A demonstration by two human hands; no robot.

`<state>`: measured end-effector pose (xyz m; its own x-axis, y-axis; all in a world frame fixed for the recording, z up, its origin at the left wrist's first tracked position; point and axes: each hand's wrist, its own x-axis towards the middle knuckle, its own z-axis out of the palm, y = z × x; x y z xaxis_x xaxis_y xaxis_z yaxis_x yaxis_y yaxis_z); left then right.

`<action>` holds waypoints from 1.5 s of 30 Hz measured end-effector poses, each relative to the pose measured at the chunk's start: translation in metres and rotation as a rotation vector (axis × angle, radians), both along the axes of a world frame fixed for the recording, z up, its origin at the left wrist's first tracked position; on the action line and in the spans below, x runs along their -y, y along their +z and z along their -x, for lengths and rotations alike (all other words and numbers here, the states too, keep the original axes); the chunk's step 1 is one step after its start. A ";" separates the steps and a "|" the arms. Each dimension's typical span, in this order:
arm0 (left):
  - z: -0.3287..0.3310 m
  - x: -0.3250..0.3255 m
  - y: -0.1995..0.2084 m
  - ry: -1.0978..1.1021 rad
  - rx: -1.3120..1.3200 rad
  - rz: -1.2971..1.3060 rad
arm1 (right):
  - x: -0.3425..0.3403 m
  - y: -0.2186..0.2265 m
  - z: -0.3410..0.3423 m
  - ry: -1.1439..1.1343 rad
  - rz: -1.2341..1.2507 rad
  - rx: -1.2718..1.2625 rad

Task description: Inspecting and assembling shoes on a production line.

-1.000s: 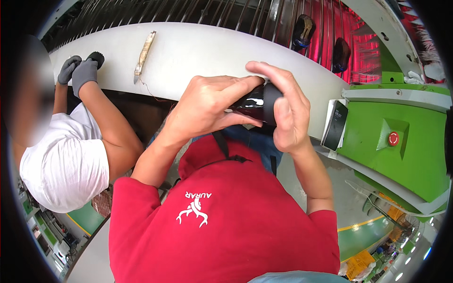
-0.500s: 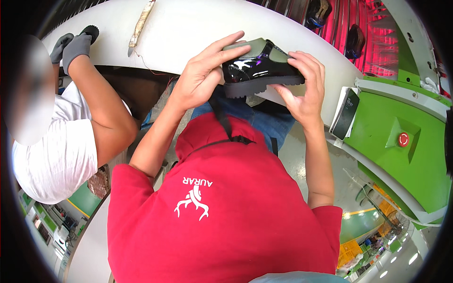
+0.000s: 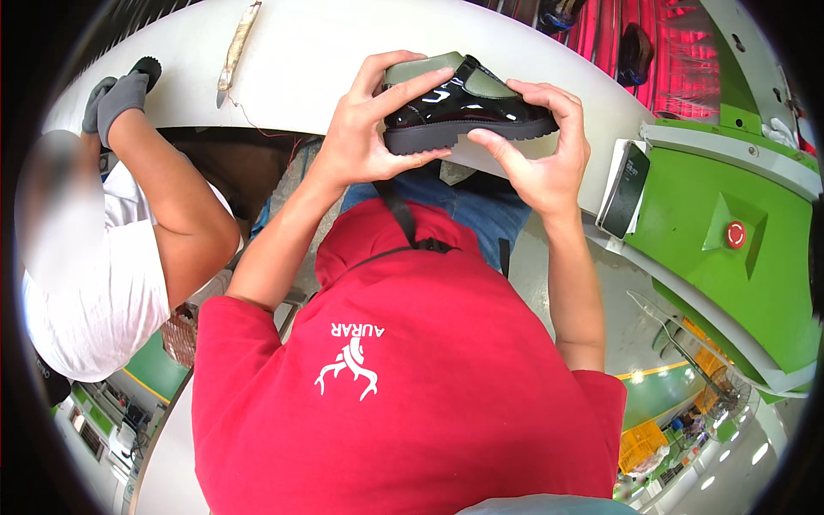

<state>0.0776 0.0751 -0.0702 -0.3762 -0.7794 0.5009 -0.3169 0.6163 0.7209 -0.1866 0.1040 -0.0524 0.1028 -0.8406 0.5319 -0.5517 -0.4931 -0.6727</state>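
Observation:
A glossy black shoe [image 3: 459,107] with olive-green panels and a thick ridged sole is held up in front of me, above the near edge of the white table. Around its left end my left hand [image 3: 367,120] is closed, fingers along the upper and thumb side under the sole. My right hand [image 3: 549,146] grips the other end, its fingertips on the top and its thumb against the sole's edge. The shoe's far side and its underside are hidden.
At left, a co-worker's gloved hands [image 3: 120,103] hold a dark shoe part on the white table [image 3: 300,60]. A wrapped-handle knife [image 3: 236,53] lies there. To the right stand a green machine [image 3: 687,206] with a red button [image 3: 736,234], a phone [image 3: 624,190] and red-lit rollers carrying shoes.
The shoe has shifted slightly left and up and now shows more of its side sole. My left hand has wrapped further around its left end; the right hand keeps its grip.

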 end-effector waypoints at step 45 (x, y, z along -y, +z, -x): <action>0.005 0.045 0.039 -0.071 -0.277 -0.217 | 0.019 0.030 0.011 -0.065 -0.034 0.004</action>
